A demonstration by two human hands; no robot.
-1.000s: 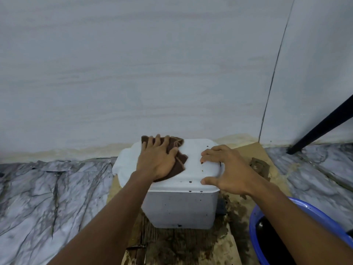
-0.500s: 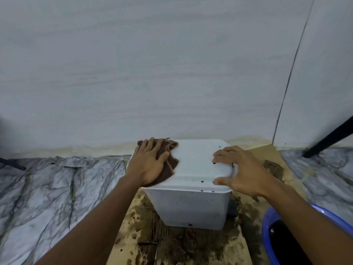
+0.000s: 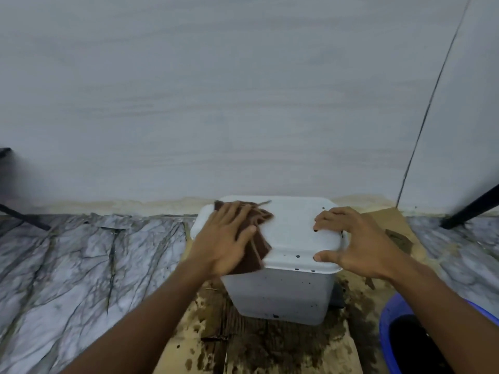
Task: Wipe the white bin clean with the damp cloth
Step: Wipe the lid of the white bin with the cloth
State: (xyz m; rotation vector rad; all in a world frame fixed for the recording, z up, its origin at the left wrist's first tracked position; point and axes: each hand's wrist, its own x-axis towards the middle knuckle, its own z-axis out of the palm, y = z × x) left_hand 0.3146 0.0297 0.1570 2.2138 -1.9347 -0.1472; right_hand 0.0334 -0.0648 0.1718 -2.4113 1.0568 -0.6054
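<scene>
Currently, the left hand [image 3: 224, 236], fingers straight, presses the damp brown cloth [image 3: 260, 240] onto the left half of the white bin [image 3: 294, 233] lid. The right hand [image 3: 359, 244] grips the lid's right edge with curled fingers, probably to steady the bin on the stained cardboard [image 3: 183, 344].

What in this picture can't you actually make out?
Head view:
- The cloth lies mostly under the left hand, which is blurred.
- The inside of the bin is hidden by its closed top.
- The bin's right side is behind the right hand.
- The blue tub is cut off by the bottom-right edge and crossed by the right arm; its dark contents are unclear.
</scene>
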